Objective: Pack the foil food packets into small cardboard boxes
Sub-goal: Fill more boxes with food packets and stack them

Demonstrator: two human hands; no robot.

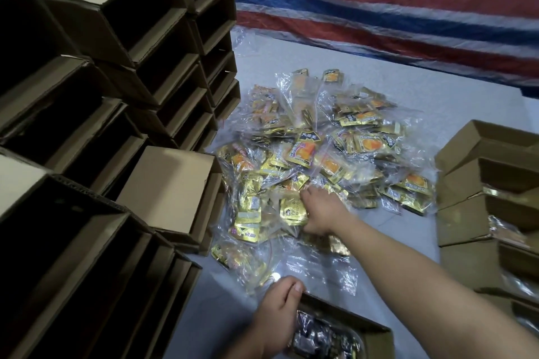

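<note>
A heap of gold foil food packets in clear plastic bags (318, 154) lies on the grey floor sheet in the middle. My right hand (320, 213) reaches into the near side of the heap and grips one clear bag of gold packets (293, 211). My left hand (280, 315) holds the far left corner of a small open cardboard box (376, 335) at the bottom, its fingers curled over the rim. That box holds packets in plastic.
Stacks of open empty cardboard boxes (96, 96) fill the left side. Several boxes with packets inside (481, 207) stand in a row at the right. A red, white and blue striped tarp (379, 3) hangs behind the heap.
</note>
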